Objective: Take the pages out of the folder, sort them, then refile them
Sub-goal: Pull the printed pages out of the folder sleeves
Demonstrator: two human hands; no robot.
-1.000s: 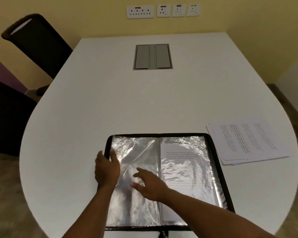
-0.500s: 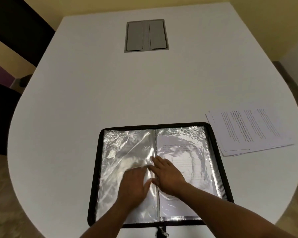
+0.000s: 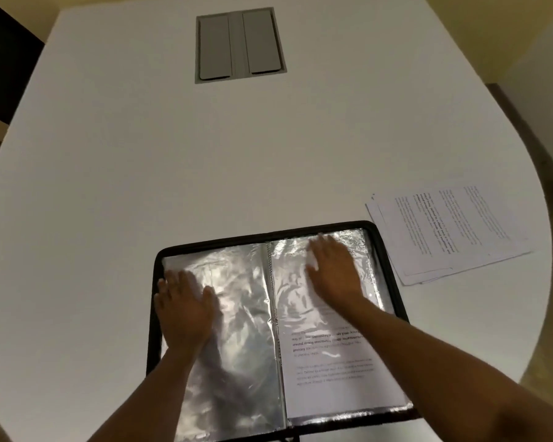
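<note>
White table [image 3: 141, 186] | open folder [image 3: 388, 260] | left hand [image 3: 184, 309], right hand [image 3: 334, 275] flat, fingers straight, on sleeves

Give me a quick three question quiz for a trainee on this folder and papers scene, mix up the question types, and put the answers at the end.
1. True or false: the left hand lies flat on the folder's empty left sleeve.
2. Multiple choice: where is the loose stack of pages? A) on the table right of the folder; B) inside the left sleeve; C) under the left hand.
3. Fill in: the right hand rests on the upper part of the right sleeve, which holds a printed ____.

Key: 1 true; 2 A; 3 page.
</note>
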